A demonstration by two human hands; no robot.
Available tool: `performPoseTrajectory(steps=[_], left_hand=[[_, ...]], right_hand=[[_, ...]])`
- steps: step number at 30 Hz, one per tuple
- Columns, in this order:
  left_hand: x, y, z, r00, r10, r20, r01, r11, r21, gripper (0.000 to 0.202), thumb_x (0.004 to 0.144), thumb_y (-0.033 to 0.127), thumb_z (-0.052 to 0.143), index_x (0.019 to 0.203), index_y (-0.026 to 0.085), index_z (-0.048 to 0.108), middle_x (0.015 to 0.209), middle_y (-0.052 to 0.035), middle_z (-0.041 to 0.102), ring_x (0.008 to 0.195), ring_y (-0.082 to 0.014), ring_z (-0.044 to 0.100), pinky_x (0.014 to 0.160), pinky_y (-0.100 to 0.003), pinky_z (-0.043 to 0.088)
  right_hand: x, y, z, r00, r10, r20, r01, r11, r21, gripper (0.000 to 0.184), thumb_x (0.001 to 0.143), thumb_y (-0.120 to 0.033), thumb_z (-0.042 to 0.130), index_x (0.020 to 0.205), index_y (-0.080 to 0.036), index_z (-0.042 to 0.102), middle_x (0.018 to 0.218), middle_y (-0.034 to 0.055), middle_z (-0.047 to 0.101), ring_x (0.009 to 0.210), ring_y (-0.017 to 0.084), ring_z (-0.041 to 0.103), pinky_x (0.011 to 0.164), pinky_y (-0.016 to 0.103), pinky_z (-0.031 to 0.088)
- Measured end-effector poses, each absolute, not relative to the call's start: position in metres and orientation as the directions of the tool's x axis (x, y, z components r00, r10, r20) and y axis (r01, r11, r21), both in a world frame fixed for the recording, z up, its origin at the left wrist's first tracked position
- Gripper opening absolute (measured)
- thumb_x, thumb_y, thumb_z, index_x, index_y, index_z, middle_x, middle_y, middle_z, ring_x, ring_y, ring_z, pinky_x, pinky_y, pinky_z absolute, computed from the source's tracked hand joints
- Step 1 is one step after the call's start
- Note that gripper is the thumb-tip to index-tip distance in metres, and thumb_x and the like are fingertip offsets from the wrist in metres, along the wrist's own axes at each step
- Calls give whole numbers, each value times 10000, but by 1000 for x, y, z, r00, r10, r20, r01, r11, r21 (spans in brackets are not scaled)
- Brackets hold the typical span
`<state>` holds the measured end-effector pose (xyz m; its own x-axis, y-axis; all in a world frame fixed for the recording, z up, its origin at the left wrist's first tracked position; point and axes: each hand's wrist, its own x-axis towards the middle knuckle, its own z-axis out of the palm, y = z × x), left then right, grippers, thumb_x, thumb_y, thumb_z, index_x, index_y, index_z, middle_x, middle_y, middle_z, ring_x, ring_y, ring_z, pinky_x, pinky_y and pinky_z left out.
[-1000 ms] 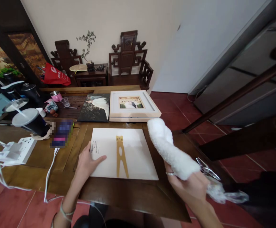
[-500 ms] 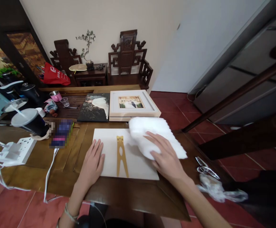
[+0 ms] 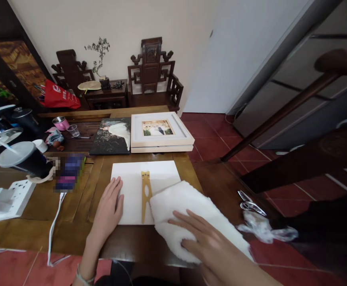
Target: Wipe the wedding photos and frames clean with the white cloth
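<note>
A flat white panel [image 3: 130, 198], which looks like the back of a picture frame, lies on the wooden table. A gold-coloured easel leg [image 3: 145, 186] is fixed along its middle. My left hand [image 3: 109, 204] rests flat on the panel's left edge, fingers stretched out and holding nothing. In my right hand [image 3: 201, 234] is a fluffy white cloth [image 3: 176, 198], its near part bunched under the thumb. The cloth covers the panel's near right corner and part of the easel leg's lower end, and hangs over the table's right side.
Behind the panel lie stacked white framed pictures [image 3: 185, 137] and a dark photo panel [image 3: 101, 143]. A phone [image 3: 70, 172], a lidded cup [image 3: 24, 159] and a power strip [image 3: 15, 200] stand left. Scissors [image 3: 251, 204] and a clear plastic bag [image 3: 262, 226] lie right.
My right hand has drawn the white cloth toward me across the panel, uncovering its far right corner and covering its near right one. The left hand stays on the panel's left edge.
</note>
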<state>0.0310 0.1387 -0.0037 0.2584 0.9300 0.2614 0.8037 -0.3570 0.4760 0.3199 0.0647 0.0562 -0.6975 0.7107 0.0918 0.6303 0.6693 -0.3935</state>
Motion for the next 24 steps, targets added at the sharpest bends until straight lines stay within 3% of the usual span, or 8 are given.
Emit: performPoseTrajectory(steps=[3,10,17,21,24], left_hand=[[29,139,-3,270,928,257,792,-366,488,441,967,246,375,1400,169,395,1486,-113,398,1421,-226,272,1154,-486,274],[26,139,-3,272,940,208,776,-342,531,463,978,260,356,1436,195,342,1509,-96,363,1434,-212,241,1165,-472,252],[29,141,-7,238,946,220,765,-322,557,444,980,238,324,1417,185,381,1511,-93,362,1440,-203,226,1168,-473,239],[30,141,-3,255,946,201,777,-324,540,469,977,217,304,1444,187,337,1528,-83,335,1448,-200,198,1173,-477,228],[30,141,-1,274,943,188,790,-332,516,489,977,208,293,1465,185,295,1540,-79,310,1451,-200,184,1176,-477,222]], right_hand=[[319,88,51,-669,736,102,665,655,-359,478,558,32,416,910,-184,657,1376,89,537,1346,279,382,1094,530,348],[303,182,31,-547,821,164,793,570,-213,421,650,20,476,1025,-78,641,1277,254,570,1317,339,411,1086,543,324],[304,116,36,-634,755,167,708,654,-268,417,628,17,452,951,-145,660,1319,175,567,1324,336,404,1081,564,336],[317,65,61,-706,702,93,632,684,-366,468,578,2,437,936,-207,654,1336,95,573,1312,285,433,1062,473,403],[323,71,70,-702,712,13,649,647,-401,482,556,1,423,928,-208,645,1315,104,587,1279,260,475,1022,414,444]])
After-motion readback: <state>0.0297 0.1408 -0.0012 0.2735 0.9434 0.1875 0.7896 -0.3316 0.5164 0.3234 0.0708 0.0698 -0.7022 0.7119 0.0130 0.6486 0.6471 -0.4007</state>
